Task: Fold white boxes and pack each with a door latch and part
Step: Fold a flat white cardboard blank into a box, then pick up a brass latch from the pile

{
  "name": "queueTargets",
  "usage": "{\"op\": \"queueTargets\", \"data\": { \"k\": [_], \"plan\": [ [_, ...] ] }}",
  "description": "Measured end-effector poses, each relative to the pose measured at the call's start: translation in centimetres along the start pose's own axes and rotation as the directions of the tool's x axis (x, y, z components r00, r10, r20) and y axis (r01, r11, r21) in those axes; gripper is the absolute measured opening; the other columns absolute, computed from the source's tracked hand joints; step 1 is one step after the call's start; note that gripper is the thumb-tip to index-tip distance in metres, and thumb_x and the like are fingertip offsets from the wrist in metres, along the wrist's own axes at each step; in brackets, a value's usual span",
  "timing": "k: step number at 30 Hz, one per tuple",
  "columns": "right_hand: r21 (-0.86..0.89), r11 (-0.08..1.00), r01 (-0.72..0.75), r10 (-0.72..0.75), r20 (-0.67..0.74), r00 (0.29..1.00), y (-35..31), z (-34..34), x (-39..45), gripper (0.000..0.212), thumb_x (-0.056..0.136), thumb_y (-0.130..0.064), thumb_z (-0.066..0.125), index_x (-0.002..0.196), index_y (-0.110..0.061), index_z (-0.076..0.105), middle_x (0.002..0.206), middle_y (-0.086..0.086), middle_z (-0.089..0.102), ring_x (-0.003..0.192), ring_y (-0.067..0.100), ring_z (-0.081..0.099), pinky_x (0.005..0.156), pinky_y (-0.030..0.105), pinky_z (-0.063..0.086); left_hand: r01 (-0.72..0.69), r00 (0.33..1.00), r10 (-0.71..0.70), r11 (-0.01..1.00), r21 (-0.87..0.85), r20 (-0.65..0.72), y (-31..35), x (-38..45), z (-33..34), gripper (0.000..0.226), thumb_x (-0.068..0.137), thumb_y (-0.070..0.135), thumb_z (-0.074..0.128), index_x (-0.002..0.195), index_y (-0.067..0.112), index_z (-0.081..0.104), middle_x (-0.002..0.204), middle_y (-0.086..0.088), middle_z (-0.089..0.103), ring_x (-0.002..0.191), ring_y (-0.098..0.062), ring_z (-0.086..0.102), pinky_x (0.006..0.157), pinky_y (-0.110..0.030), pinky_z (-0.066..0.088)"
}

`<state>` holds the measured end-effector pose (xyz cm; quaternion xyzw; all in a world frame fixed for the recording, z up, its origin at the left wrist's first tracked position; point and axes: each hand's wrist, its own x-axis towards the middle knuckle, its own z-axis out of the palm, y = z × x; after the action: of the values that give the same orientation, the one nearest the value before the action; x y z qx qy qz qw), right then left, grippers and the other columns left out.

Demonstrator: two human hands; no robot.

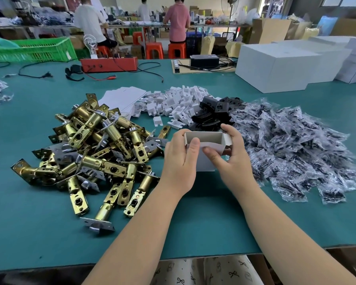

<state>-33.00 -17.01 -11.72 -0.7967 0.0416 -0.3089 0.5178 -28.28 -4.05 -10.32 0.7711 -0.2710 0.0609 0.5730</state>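
Observation:
A small white box is held above the green table, its open top facing me. My left hand grips its left side, thumb over the near wall. My right hand holds the right side, thumb pressing the front flap and fingers curled round the far corner. A heap of brass door latches lies to the left. Flat white box blanks lie behind that heap. Small white plastic parts and black plates are piled just beyond the box.
A big pile of clear bagged screw packs spreads at the right. Large white cartons stand at the back right. A red tester box with cables and a green crate sit at the far edge. People work at benches behind.

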Motion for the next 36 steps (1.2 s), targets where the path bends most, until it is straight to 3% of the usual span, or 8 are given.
{"op": "queueTargets", "data": {
  "k": [3, 6, 11, 16, 23, 28, 32, 36],
  "plan": [
    [-0.037, 0.999, 0.026, -0.027, -0.04, 0.999, 0.5, 0.1, 0.0, 0.065, 0.081, -0.038, 0.072, 0.122, -0.061, 0.027, 0.099, -0.03, 0.054, 0.088, -0.013, 0.054, 0.072, 0.001, 0.039, 0.067, 0.998, -0.067, 0.996, 0.055, 0.005, 0.1, 0.1, -0.2, 0.061, 0.095, 0.054, 0.029, 0.144, 0.018, 0.037, 0.132, 0.014, 0.044, 0.132, -0.019, 0.033, 0.113, -0.036, 0.024],
    [-0.081, 0.996, 0.032, -0.037, -0.057, 0.998, 1.1, 0.4, 0.2, 0.068, 0.084, -0.031, 0.072, 0.126, -0.056, 0.025, 0.096, -0.02, 0.053, 0.083, -0.013, 0.053, 0.07, 0.0, 0.038, 0.173, 0.985, -0.173, 0.977, 0.121, -0.009, 0.2, 0.6, -1.1, 0.062, 0.101, 0.044, 0.041, 0.152, 0.014, 0.024, 0.146, -0.004, 0.04, 0.136, -0.019, 0.032, 0.115, -0.041, 0.024],
    [-0.109, 0.994, 0.024, -0.035, -0.098, 0.995, 2.0, 0.7, 0.4, 0.074, 0.085, -0.03, 0.07, 0.142, -0.039, 0.024, 0.095, -0.023, 0.053, 0.083, -0.014, 0.052, 0.07, -0.001, 0.035, 0.116, 0.977, -0.188, 0.868, 0.483, 0.103, 1.4, 0.6, -4.0, 0.048, 0.095, 0.032, 0.053, 0.139, 0.014, 0.048, 0.131, -0.007, 0.054, 0.122, -0.023, 0.049, 0.104, -0.039, 0.039],
    [-0.144, 0.99, 0.012, -0.028, -0.104, 0.994, 2.4, 0.6, 0.4, 0.073, 0.086, -0.032, 0.069, 0.145, -0.03, 0.026, 0.094, -0.025, 0.05, 0.084, -0.009, 0.052, 0.073, 0.01, 0.037, 0.062, 0.942, -0.324, 0.433, 0.899, 0.09, 3.0, -1.6, -7.8, 0.026, 0.09, 0.043, 0.055, 0.08, 0.019, 0.058, 0.08, 0.002, 0.058, 0.073, -0.022, 0.057, 0.056, -0.028, 0.039],
    [-0.148, 0.989, -0.001, -0.017, -0.121, 0.993, 2.2, 0.4, 0.1, 0.067, 0.087, -0.032, 0.067, 0.143, -0.027, 0.029, 0.098, -0.023, 0.049, 0.086, -0.005, 0.051, 0.072, 0.019, 0.037, 0.045, 0.868, -0.496, 0.146, 0.988, 0.034, 3.6, -5.6, -10.2, 0.046, 0.089, 0.053, 0.059, 0.066, 0.02, 0.037, 0.067, 0.006, 0.046, 0.054, -0.012, 0.039, 0.047, -0.024, 0.026],
    [-0.155, 0.988, 0.002, -0.02, -0.116, 0.993, 2.0, 0.4, -0.1, 0.066, 0.088, -0.031, 0.067, 0.142, -0.026, 0.03, 0.099, -0.024, 0.048, 0.088, -0.01, 0.05, 0.071, 0.009, 0.035, 0.084, 0.875, -0.484, 0.187, 0.979, 0.017, 3.7, -6.5, -9.8, 0.026, 0.09, 0.03, 0.059, 0.076, 0.02, 0.04, 0.068, 0.006, 0.041, 0.056, -0.012, 0.035, 0.047, -0.025, 0.021],
    [-0.163, 0.987, 0.005, -0.032, -0.165, 0.986, 1.7, 0.3, -0.3, 0.068, 0.088, -0.031, 0.067, 0.143, -0.024, 0.03, 0.099, -0.023, 0.048, 0.086, -0.018, 0.049, 0.069, 0.0, 0.035, 0.17, 0.939, -0.344, 0.42, 0.891, -0.017, 4.6, -5.6, -10.0, 0.026, 0.082, 0.039, 0.061, 0.096, 0.018, 0.054, 0.083, 0.005, 0.058, 0.071, -0.017, 0.054, 0.056, -0.026, 0.037],
    [-0.16, 0.987, -0.025, -0.004, -0.176, 0.984, 1.4, 0.3, -0.3, 0.073, 0.086, -0.034, 0.069, 0.146, -0.025, 0.026, 0.097, -0.024, 0.048, 0.086, -0.011, 0.05, 0.074, 0.013, 0.034, 0.191, 0.976, -0.208, 0.712, 0.676, -0.056, 4.8, -2.7, -9.5, 0.037, 0.08, 0.028, 0.065, 0.117, 0.021, 0.066, 0.108, 0.002, 0.068, 0.097, -0.02, 0.061, 0.081, -0.031, 0.049]
  ]
}}
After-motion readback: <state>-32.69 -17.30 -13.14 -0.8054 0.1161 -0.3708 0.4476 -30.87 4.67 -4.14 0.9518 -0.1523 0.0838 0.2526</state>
